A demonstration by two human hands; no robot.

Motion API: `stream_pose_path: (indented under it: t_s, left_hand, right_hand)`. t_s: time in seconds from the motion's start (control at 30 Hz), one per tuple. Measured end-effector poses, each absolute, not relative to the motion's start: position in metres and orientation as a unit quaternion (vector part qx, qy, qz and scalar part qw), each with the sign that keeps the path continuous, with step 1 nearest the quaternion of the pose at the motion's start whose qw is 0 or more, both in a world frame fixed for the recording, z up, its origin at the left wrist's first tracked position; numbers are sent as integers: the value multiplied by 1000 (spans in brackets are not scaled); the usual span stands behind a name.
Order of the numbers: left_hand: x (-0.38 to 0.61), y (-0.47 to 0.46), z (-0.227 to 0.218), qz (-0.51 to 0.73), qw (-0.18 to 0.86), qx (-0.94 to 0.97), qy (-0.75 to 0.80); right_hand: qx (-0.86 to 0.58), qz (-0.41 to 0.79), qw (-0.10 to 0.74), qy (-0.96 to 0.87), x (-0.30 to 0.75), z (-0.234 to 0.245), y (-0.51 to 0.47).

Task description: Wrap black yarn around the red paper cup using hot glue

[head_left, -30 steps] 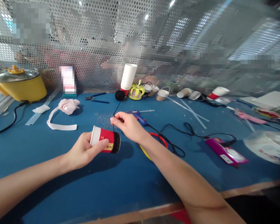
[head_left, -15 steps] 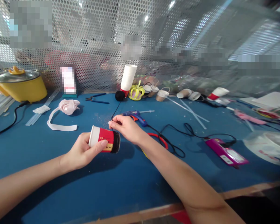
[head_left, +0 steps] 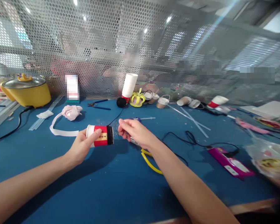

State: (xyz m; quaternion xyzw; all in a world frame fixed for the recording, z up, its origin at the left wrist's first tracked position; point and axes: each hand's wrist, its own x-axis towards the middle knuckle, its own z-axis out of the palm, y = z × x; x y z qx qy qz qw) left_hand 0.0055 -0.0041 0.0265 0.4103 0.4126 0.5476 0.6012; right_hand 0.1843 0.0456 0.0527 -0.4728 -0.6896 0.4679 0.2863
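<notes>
My left hand (head_left: 82, 148) is closed round a red and white paper cup (head_left: 100, 136) lying on its side above the blue table (head_left: 112, 186), with a band of black yarn wound round its right end. My right hand (head_left: 134, 133) hovers just right of the cup, fingers loosely curled and pinched. A thin black yarn strand (head_left: 115, 118) runs from the cup's end back to a black yarn ball (head_left: 120, 102). Whether the right fingers grip the strand is unclear.
A stack of white cups (head_left: 129, 84), a yellow crown (head_left: 137, 99) and several small cups stand by the mesh wall. A pink ribbon flower (head_left: 70, 112), pliers (head_left: 98, 104), a yellow pot (head_left: 26, 92), a purple device (head_left: 230, 160) with black cable and a yellow band (head_left: 150, 161) lie around.
The cup has been lifted and turned more level, its yarn end facing right. My right hand moved from above the cup to its right side. The camera view tilted.
</notes>
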Motion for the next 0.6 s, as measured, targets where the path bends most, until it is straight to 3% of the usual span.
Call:
stream_pose_path:
  t_s: [0.07, 0.17, 0.3, 0.4, 0.5, 0.6]
  left_hand:
    - [5, -3, 22, 532, 570, 467, 417]
    - [2, -1, 19, 474, 545, 543, 429]
    - [-2, 5, 22, 417, 649, 486, 411]
    - [-3, 9, 24, 407, 719, 395, 402]
    - [-2, 7, 23, 415, 710, 398, 406]
    - [1, 2, 22, 423, 675, 431, 425]
  right_hand:
    - [-428, 566, 289, -642, 181, 49, 40]
    - [-408, 618, 316, -593, 178, 37, 32]
    - [-425, 527, 348, -648, 179, 30, 20]
    - [-441, 411, 311, -735, 181, 32, 10]
    - [-451, 387, 300, -747, 185, 33, 10]
    - [-457, 388, 348, -721, 188, 31, 17]
